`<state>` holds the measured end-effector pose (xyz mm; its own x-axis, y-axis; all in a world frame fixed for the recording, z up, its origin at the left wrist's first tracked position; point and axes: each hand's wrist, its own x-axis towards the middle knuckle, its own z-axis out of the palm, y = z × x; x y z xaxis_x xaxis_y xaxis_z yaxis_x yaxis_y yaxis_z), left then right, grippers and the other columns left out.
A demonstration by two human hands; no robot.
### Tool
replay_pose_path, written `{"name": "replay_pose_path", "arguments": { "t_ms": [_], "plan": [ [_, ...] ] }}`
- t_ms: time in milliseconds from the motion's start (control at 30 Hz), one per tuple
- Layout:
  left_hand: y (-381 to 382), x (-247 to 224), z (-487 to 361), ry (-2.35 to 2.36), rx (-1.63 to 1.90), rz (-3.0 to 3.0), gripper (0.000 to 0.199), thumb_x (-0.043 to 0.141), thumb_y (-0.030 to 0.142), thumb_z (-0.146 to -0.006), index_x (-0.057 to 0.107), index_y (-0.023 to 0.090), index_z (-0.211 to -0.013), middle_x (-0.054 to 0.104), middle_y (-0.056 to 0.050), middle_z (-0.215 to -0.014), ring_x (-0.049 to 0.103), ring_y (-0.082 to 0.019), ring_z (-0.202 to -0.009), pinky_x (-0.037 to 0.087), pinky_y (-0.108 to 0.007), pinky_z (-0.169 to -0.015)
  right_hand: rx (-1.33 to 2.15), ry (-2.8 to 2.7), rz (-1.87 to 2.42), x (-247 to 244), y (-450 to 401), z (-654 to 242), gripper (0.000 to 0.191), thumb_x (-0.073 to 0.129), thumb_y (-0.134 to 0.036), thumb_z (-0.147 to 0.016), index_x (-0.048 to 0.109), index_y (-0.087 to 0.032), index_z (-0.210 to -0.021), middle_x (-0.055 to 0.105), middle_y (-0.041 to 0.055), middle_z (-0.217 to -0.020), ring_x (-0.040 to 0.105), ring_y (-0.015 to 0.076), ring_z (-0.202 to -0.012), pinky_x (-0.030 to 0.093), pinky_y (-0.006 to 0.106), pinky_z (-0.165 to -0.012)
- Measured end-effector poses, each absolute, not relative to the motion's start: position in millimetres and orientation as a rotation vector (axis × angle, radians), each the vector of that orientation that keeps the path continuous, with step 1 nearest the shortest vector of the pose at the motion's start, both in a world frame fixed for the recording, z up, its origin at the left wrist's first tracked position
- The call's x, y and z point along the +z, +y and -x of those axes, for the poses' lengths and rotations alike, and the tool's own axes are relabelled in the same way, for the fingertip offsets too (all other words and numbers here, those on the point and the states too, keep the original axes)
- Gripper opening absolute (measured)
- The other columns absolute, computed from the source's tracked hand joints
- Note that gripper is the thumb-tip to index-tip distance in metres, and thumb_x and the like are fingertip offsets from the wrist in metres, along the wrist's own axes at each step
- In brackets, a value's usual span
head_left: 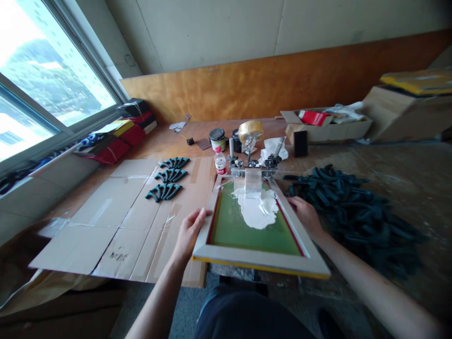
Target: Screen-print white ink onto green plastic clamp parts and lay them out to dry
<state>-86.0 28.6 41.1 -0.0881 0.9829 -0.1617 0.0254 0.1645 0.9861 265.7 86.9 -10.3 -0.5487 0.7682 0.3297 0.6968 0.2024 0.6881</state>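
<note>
left hand, right hand at side rims of grey-framed rectangular green-mesh screen | fingers pinching rims, tips partly hidden | likely for level support

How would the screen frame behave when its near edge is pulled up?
The screen frame will likely stay stiff, given its thick borders. It would probably tilt rather than come free: metal clamps seem to hold its far edge.
</note>
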Motion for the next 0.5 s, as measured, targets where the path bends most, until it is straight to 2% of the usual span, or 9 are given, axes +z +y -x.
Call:
{"name": "replay_pose_path", "arguments": {
  "t_ms": [67, 100, 167, 200, 300, 367, 500],
  "plan": [
    [16.8, -1.7, 88.6, 1.389, 0.983, -1.054, 0.071, 0.064, 0.059, -0.072, 0.058, 0.013, -0.126, 0.062, 0.001, -0.068, 0.052, -0.011, -0.056, 0.037, -0.020, -0.050, 1.047, 2.605, -1.726, 4.8, 103.2, -263.3, 0.029, 0.049, -0.016, -0.089, 0.065, -0.012, -0.113, 0.070, 0.0075, -0.099, 0.066, 0.0138, -0.081, 0.055, 0.022, -0.070],
    [14.1, -21.9, 88.6, 1.411, 0.954, -1.068, 0.078, 0.063, 0.058, -0.073, 0.049, 0.014, -0.135, 0.059, 0.003, -0.064, 0.049, -0.010, -0.053, 0.035, -0.020, -0.049, 0.857, 2.757, -1.855, 11.2, 111.2, -255.8, 0.034, 0.055, -0.020, -0.087, 0.061, -0.013, -0.119, 0.067, 0.0091, -0.107, 0.064, 0.0168, -0.091, 0.054, 0.025, -0.077],
    [13.6, -54.7, 87.2, 1.485, 0.934, -1.133, 0.081, 0.060, 0.055, -0.076, 0.038, 0.015, -0.143, 0.053, 0.005, -0.060, 0.045, -0.009, -0.052, 0.033, -0.020, -0.049, 0.440, 2.986, -1.917, 20.2, 125.0, -232.1, 0.045, 0.066, -0.027, -0.081, 0.056, -0.016, -0.123, 0.061, 0.0114, -0.116, 0.058, 0.0233, -0.105, 0.050, 0.033, -0.088],
    [14.9, -65.8, 86.4, 1.525, 0.924, -1.170, 0.079, 0.059, 0.053, -0.077, 0.038, 0.016, -0.144, 0.053, 0.005, -0.060, 0.045, -0.009, -0.053, 0.034, -0.020, -0.050, 0.286, 3.017, -1.855, 22.3, 130.0, -218.8, 0.045, 0.069, -0.028, -0.078, 0.056, -0.017, -0.120, 0.060, 0.0111, -0.115, 0.056, 0.0251, -0.107, 0.049, 0.036, -0.089],
    [18.9, -79.3, 85.9, 1.593, 0.865, -1.241, 0.071, 0.057, 0.049, -0.079, 0.043, 0.016, -0.141, 0.055, 0.004, -0.063, 0.048, -0.011, -0.056, 0.037, -0.021, -0.054, -0.038, 2.893, -1.694, 18.3, 132.0, -189.1, 0.024, 0.067, -0.023, -0.078, 0.060, -0.020, -0.101, 0.064, 0.0072, -0.099, 0.057, 0.0225, -0.096, 0.047, 0.031, -0.080],
    [19.9, -78.5, 86.9, 1.604, 0.838, -1.259, 0.069, 0.057, 0.049, -0.079, 0.046, 0.016, -0.139, 0.056, 0.003, -0.063, 0.049, -0.011, -0.057, 0.038, -0.021, -0.056, -0.128, 2.842, -1.636, 9.7, 120.5, -184.6, 0.008, 0.060, -0.017, -0.081, 0.060, -0.019, -0.089, 0.064, 0.0057, -0.091, 0.057, 0.0195, -0.088, 0.045, 0.027, -0.075],
    [18.4, -75.4, 88.2, 1.601, 0.833, -1.262, 0.066, 0.055, 0.048, -0.080, 0.048, 0.017, -0.137, 0.057, 0.003, -0.064, 0.052, -0.013, -0.059, 0.041, -0.023, -0.058, -0.146, 3.033, -1.255, -1.2, 81.4, -203.9, 0.020, 0.046, -0.003, -0.080, 0.060, -0.017, -0.080, 0.062, 0.0064, -0.083, 0.055, 0.0190, -0.085, 0.043, 0.027, -0.074]
  ]
}}
